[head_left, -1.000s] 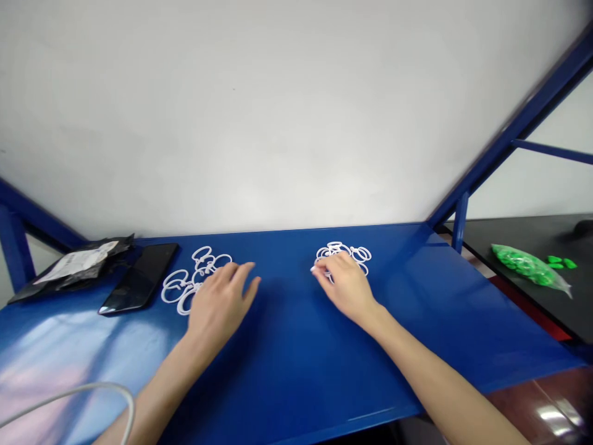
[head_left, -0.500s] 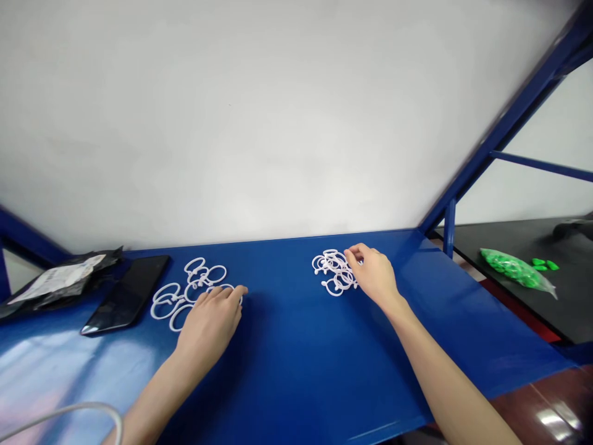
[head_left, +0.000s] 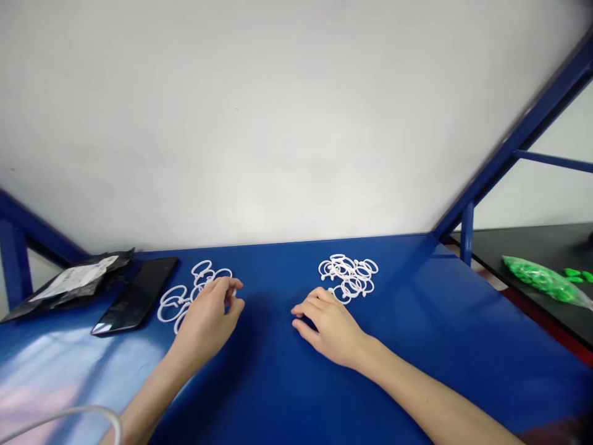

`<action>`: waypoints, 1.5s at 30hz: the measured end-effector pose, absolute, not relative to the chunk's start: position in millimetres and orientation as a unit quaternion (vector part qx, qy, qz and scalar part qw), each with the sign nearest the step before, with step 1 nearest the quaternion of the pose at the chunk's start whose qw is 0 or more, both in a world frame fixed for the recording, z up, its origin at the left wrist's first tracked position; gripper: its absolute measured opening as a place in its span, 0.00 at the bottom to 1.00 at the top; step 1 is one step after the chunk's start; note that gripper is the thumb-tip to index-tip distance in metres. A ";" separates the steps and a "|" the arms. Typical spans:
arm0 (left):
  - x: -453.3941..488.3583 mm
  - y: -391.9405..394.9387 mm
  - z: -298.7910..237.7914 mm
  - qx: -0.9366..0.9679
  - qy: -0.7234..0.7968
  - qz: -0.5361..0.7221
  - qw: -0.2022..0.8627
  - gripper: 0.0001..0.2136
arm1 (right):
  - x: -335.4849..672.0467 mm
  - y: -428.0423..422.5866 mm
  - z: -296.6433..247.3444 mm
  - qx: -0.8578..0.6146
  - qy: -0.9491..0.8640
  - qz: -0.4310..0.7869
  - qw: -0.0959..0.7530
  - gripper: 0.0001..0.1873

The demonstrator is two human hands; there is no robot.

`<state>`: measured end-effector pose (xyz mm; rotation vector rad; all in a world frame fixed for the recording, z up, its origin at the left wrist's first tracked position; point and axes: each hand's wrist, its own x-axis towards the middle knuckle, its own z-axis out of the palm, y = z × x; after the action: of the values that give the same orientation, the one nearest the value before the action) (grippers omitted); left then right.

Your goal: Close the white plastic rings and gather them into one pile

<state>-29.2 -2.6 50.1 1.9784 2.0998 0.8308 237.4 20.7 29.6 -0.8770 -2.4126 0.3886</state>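
Observation:
White plastic rings with small knobs at their ends lie in two groups on the blue table [head_left: 278, 395]. The left group of rings [head_left: 172, 303] is partly covered by my left hand [head_left: 208, 318]. Its thumb and forefinger are bent together, and a bit of a white ring shows at the fingertips; the rest is hidden behind the hand. My right hand [head_left: 331, 327] hovers over the table just in front of the right heap of rings [head_left: 352, 272]. Its fingers curve, the thumb stands apart from them, and I see nothing between.
A black phone [head_left: 136, 296] and a black plastic package [head_left: 69, 281] with a white label lie on the left. A pale cable [head_left: 88, 409] curves at lower left. Beyond the blue frame [head_left: 467, 232], a bag of green pieces [head_left: 542, 278] rests on a black surface.
My right hand has come away from the right heap, moving left and nearer to me. My left hand has lifted slightly, its fingers drawing together. The view has shifted a little.

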 end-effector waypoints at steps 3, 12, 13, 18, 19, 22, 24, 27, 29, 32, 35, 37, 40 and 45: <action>-27.6 -2.4 53.9 0.626 0.705 0.311 0.119 0.12 | 239.2 20.4 29.5 -0.325 -0.893 0.152 0.270 0.09; -17.8 -8.3 59.6 0.584 0.571 0.387 0.428 0.16 | 237.6 17.1 32.4 -0.344 -0.865 0.212 0.299 0.15; -14.3 -10.2 59.2 0.582 0.552 0.385 0.457 0.15 | 236.8 16.1 33.1 -0.352 -0.852 0.236 0.309 0.17; 9.8 -18.1 50.5 0.582 0.497 0.353 0.539 0.12 | 232.0 11.9 35.5 -0.369 -0.791 0.351 0.339 0.09; 14.6 -19.1 48.5 0.583 0.493 0.349 0.544 0.13 | 231.1 11.3 35.9 -0.366 -0.787 0.361 0.343 0.06; 24.7 -21.3 43.6 0.588 0.493 0.352 0.535 0.14 | 229.5 10.2 37.2 -0.362 -0.779 0.369 0.354 0.03; 27.1 -22.0 40.7 0.589 0.504 0.365 0.515 0.15 | 229.2 9.4 37.7 -0.366 -0.778 0.365 0.358 0.03; 27.3 -23.2 35.9 0.582 0.525 0.387 0.486 0.14 | 229.2 6.6 37.8 -0.366 -0.785 0.350 0.357 0.04; 27.5 -24.5 33.0 0.577 0.533 0.398 0.474 0.14 | 228.9 3.4 38.1 -0.356 -0.792 0.338 0.362 0.06; 29.7 -26.4 30.3 0.567 0.529 0.425 0.467 0.14 | 228.5 -1.6 39.8 -0.342 -0.798 0.320 0.380 0.08; 32.3 -27.4 29.9 0.563 0.523 0.445 0.460 0.13 | 228.4 -4.2 41.9 -0.327 -0.801 0.313 0.391 0.08; 33.1 -27.9 30.6 0.570 0.520 0.446 0.453 0.13 | 228.4 -4.7 42.3 -0.323 -0.801 0.312 0.397 0.08; 33.1 -28.8 32.5 0.586 0.518 0.437 0.445 0.12 | 227.9 -4.8 41.5 -0.335 -0.797 0.307 0.398 0.08; 31.0 -30.6 34.0 0.626 0.509 0.429 0.406 0.13 | 229.3 -4.4 40.4 -0.314 -0.809 0.304 0.393 0.09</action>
<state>31.0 -30.6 34.0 1.5790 1.2830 1.0826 229.3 -4.4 40.4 -0.7961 -2.0532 0.7720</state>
